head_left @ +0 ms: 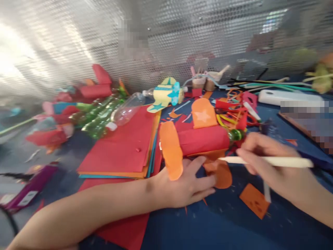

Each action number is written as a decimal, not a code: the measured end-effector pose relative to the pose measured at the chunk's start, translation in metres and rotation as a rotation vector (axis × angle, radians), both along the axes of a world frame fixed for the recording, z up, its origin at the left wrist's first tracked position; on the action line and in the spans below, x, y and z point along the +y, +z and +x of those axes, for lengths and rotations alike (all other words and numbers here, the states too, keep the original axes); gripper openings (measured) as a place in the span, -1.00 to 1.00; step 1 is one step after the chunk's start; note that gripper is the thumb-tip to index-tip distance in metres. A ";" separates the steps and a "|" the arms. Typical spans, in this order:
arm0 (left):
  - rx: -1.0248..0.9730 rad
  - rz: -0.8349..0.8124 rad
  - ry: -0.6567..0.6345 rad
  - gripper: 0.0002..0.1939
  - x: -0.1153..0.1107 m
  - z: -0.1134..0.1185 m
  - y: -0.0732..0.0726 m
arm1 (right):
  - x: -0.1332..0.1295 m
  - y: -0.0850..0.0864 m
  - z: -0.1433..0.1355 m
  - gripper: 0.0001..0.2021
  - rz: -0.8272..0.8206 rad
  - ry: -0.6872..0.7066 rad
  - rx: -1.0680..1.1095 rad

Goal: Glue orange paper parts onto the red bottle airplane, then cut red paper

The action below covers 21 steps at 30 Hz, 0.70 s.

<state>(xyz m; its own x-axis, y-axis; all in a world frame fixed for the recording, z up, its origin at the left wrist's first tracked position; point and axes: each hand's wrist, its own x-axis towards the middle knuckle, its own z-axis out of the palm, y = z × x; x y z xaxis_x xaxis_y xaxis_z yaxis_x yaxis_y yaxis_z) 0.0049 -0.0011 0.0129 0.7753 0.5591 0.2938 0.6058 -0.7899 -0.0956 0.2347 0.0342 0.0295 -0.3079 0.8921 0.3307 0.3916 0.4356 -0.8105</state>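
Note:
A bottle wrapped in red paper (pixel 204 139) lies on its side on the blue table, its green neck (pixel 236 134) to the right. An orange piece with a pale star (pixel 204 113) stands up behind it, and an orange strip (pixel 171 150) covers its left end. In front lies a rounded orange flap (pixel 221 175). My left hand (pixel 191 180) rests against the bottle's near side, fingers apart, fingertips on the flap. My right hand (pixel 262 154) pinches a long cream-coloured stick-like tool (pixel 286 161), its tip pointing left at the flap.
Stacked coloured paper (pixel 117 146) lies left, with clear (pixel 128 109) and green bottles (pixel 102 114) behind. A yellow paper-wrapped bottle (pixel 166 93), paper scraps and scissors (pixel 251 118) lie further back. An orange scrap (pixel 255 200) sits near the right hand; a purple box (pixel 32 187) is far left.

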 end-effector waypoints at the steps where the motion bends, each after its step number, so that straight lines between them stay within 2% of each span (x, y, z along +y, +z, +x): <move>1: 0.014 -0.014 0.000 -0.64 0.000 0.001 -0.001 | 0.000 0.000 0.002 -0.66 -0.077 -0.011 0.053; 2: 0.028 -0.027 0.015 -0.63 0.001 0.001 -0.001 | 0.000 0.001 0.004 -0.62 -0.139 -0.054 0.178; 5: -0.022 -0.020 0.011 -0.59 0.002 0.002 -0.003 | 0.003 0.007 0.006 -0.61 -0.316 -0.008 0.543; 7: -0.075 0.001 0.012 -0.61 0.001 0.002 -0.004 | 0.006 0.013 0.004 -0.62 -0.453 -0.013 0.553; 8: -0.100 0.011 0.013 -0.62 0.000 0.002 -0.003 | 0.008 0.015 0.002 -0.61 -0.480 0.038 0.553; 10: -0.118 0.005 0.021 -0.67 0.000 0.001 -0.002 | 0.011 0.016 0.000 -0.63 -0.446 0.092 0.583; 14: -0.120 -0.023 0.003 -0.67 0.003 -0.001 0.000 | 0.013 0.010 0.001 -0.68 -0.374 0.130 0.433; 18: -0.126 0.008 0.011 -0.67 0.005 -0.002 0.000 | 0.013 0.007 -0.001 -0.70 -0.407 0.165 0.296; 21: -0.121 0.017 0.000 -0.68 0.005 -0.003 0.000 | 0.013 0.005 -0.004 -0.86 -0.429 0.196 0.202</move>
<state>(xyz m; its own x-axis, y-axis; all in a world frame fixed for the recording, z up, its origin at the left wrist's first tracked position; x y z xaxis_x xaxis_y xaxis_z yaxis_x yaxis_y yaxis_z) 0.0018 0.0037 0.0128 0.7336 0.5532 0.3947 0.6135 -0.7889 -0.0346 0.2305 0.0471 0.0346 -0.4511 0.8923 0.0175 0.1532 0.0968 -0.9834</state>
